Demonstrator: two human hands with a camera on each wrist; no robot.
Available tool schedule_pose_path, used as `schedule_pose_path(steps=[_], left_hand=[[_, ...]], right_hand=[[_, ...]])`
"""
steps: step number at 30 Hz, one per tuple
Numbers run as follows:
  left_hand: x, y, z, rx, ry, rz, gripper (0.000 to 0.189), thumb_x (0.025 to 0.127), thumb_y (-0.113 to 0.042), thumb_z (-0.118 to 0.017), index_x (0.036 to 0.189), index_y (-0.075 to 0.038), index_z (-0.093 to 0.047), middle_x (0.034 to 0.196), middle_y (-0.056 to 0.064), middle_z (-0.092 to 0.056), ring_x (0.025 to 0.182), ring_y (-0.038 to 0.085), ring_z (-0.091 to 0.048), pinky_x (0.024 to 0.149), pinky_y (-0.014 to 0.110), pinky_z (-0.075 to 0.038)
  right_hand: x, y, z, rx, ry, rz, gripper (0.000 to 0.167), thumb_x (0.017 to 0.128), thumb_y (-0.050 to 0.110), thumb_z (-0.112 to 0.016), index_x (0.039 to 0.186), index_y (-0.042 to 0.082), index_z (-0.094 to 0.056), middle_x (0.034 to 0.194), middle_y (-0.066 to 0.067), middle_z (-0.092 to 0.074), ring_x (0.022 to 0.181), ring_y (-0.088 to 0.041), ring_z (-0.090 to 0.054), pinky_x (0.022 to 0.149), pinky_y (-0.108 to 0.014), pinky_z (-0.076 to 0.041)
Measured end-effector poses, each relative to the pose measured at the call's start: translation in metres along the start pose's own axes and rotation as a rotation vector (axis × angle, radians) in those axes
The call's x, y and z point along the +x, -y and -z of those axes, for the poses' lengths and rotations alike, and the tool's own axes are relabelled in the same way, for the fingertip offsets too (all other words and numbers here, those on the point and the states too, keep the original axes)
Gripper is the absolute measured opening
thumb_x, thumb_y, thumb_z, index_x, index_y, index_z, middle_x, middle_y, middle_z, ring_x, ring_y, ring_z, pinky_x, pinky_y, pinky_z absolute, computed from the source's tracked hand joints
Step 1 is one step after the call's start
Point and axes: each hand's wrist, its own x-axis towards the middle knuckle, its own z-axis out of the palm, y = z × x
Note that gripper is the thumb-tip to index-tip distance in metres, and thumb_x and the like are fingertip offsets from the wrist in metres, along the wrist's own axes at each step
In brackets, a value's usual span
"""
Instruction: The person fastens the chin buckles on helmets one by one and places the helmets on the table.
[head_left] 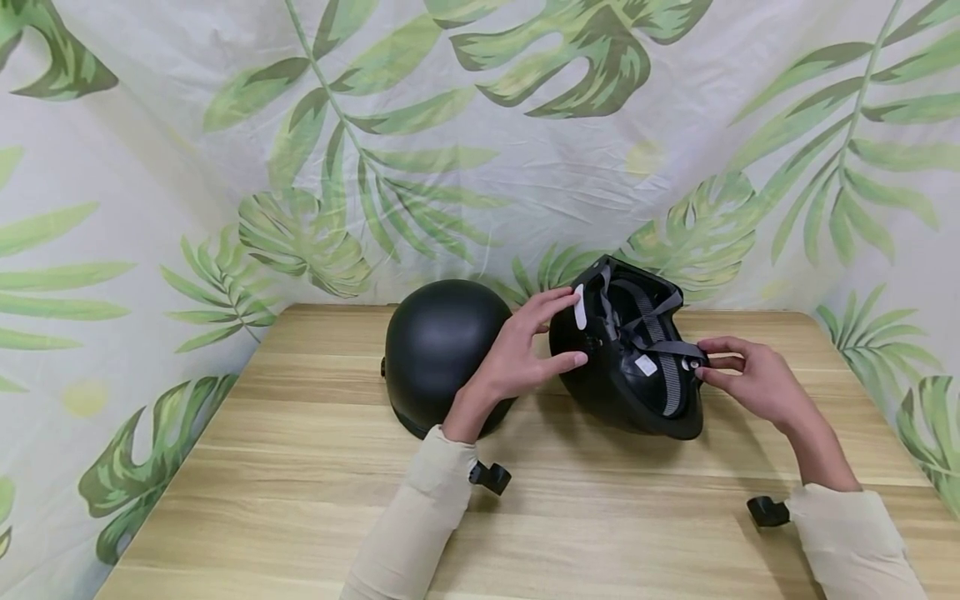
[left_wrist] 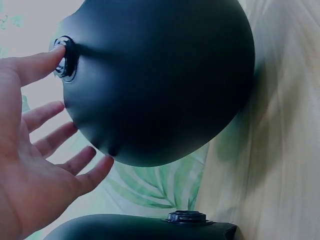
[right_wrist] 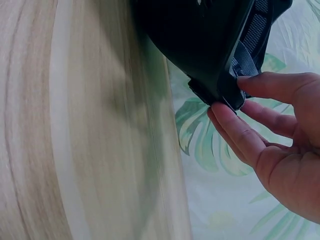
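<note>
Tilted with its inside toward the head camera, a black helmet (head_left: 637, 400) is held between both hands. Grey straps (head_left: 656, 304) and a small white label (head_left: 646, 365) show inside it. The left hand (head_left: 525, 346) holds its left side, fingers spread over the shell and thumb on a round side knob (left_wrist: 66, 59). At the opposite end, the right hand (head_left: 753, 379) pinches the rim (right_wrist: 231, 95) near a strap anchor, thumb on one face and fingers on the other. Whether the helmet touches the table is unclear.
A second black helmet (head_left: 450, 350) sits dome up on the wooden table (head_left: 300, 500), just left of the left hand. Behind the table hangs a leaf-patterned cloth (head_left: 420, 183). A small black device (head_left: 490, 477) sticks out from each sleeve cuff.
</note>
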Motion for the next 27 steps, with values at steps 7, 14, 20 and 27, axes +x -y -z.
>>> schedule_pose_path(steps=[7, 14, 20, 27], left_hand=[[0.0, 0.0, -0.004, 0.007, 0.006, 0.024, 0.075, 0.094, -0.027, -0.082, 0.161, -0.023, -0.048, 0.169, 0.006, -0.039, 0.153, 0.027, -0.045, 0.114, 0.056, -0.051], [0.001, -0.005, -0.004, 0.043, -0.028, 0.018, 0.073, 0.092, -0.03, -0.084, 0.157, -0.021, -0.053, 0.167, 0.004, -0.043, 0.152, 0.024, -0.046, 0.111, 0.053, -0.054], [0.001, -0.009, -0.002, 0.076, -0.074, -0.005, 0.067, 0.09, -0.031, -0.087, 0.151, -0.019, -0.06, 0.162, 0.003, -0.05, 0.149, 0.024, -0.05, 0.108, 0.052, -0.056], [-0.001, -0.005, 0.001, 0.049, -0.045, -0.009, 0.069, 0.09, -0.024, -0.086, 0.153, -0.02, -0.058, 0.163, 0.007, -0.046, 0.15, 0.028, -0.048, 0.111, 0.057, -0.053]], right_hand=[[-0.001, 0.003, 0.0, -0.044, -0.011, 0.012, 0.046, 0.099, 0.017, -0.076, 0.138, -0.005, -0.065, 0.125, -0.03, -0.074, 0.092, 0.023, -0.056, 0.071, -0.013, -0.054], [0.0, 0.004, -0.005, -0.015, 0.029, 0.016, 0.045, 0.099, 0.015, -0.076, 0.137, -0.006, -0.065, 0.132, -0.031, -0.07, 0.094, 0.02, -0.06, 0.074, -0.014, -0.057], [0.002, 0.004, -0.011, -0.021, 0.067, 0.022, 0.044, 0.098, 0.014, -0.077, 0.135, -0.006, -0.065, 0.132, -0.03, -0.069, 0.103, -0.008, -0.076, 0.075, -0.016, -0.058], [0.003, 0.002, -0.011, 0.008, 0.094, 0.03, 0.047, 0.098, 0.015, -0.078, 0.138, -0.006, -0.064, 0.133, -0.03, -0.07, 0.105, -0.006, -0.076, 0.077, -0.017, -0.059]])
